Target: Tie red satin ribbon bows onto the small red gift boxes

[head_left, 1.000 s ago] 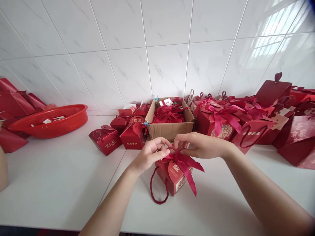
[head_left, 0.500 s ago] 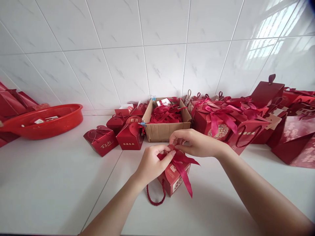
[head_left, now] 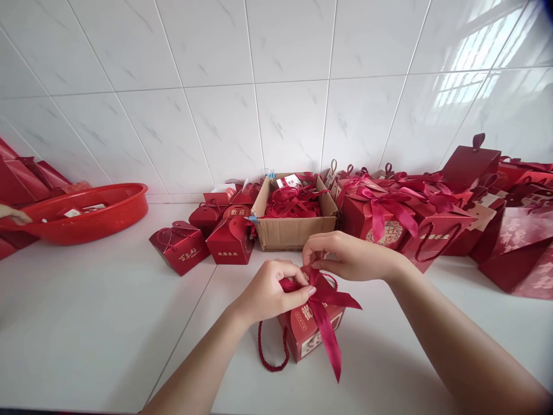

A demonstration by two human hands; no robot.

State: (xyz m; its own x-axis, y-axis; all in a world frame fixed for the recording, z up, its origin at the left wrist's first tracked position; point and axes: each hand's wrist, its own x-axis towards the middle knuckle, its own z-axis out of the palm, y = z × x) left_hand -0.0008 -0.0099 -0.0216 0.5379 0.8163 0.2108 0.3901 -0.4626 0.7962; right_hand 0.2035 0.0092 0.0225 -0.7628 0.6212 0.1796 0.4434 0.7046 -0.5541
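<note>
A small red gift box [head_left: 302, 331] with gold lettering sits on the white table in front of me. A crimson satin ribbon [head_left: 326, 328] lies over its top, its two tails hanging to the right and front. My left hand [head_left: 279, 291] pinches the ribbon between thumb and index finger at the top of the box. Just behind, my right hand [head_left: 334, 253] has its fingers closed on another part of the ribbon; its fingertips are partly hidden. A twisted rope handle [head_left: 273, 368] loops down at the box's left side.
An open cardboard box [head_left: 296, 232] of ribbons stands behind. Several red gift boxes [head_left: 231, 242] are left of it; bow-tied ones [head_left: 389, 213] crowd the right. A red plastic basket [head_left: 99, 219] is far left, with another person's hand [head_left: 15, 214] beside it.
My left hand has shifted slightly right and down, and more ribbon shows between my hands. The front tail hangs lower. Another person's hand has appeared at the far left.
</note>
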